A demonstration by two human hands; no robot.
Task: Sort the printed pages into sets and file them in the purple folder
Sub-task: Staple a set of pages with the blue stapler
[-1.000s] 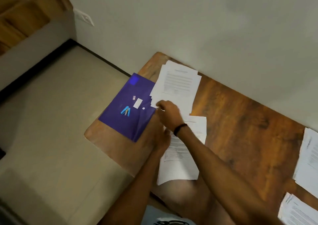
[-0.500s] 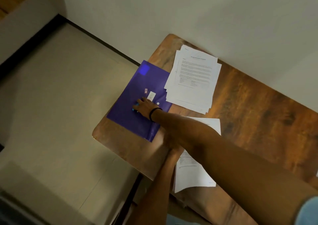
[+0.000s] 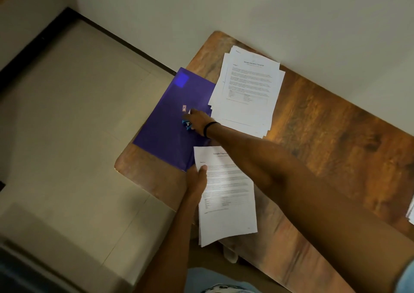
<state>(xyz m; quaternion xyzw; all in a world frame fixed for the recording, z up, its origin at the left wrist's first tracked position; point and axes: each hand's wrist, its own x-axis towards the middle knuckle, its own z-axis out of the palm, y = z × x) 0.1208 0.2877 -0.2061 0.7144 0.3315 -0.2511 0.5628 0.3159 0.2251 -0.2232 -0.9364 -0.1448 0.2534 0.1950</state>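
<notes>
1. The right hand [image 3: 197,121] reaches far-left across the purple folder [image 3: 170,118], fingers curled on small blue clips [image 3: 186,124].
2. The left hand [image 3: 197,182] pinches a near set of printed pages [image 3: 226,194], thumb on top.
3. Another page stack [image 3: 246,91] lies just right of the folder.

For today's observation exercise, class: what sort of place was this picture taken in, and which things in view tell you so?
Probably a plain study or home-office corner. A wooden desk stands against a bare wall, with stacks of printed pages and a purple folder on it, over a tiled floor.
</notes>
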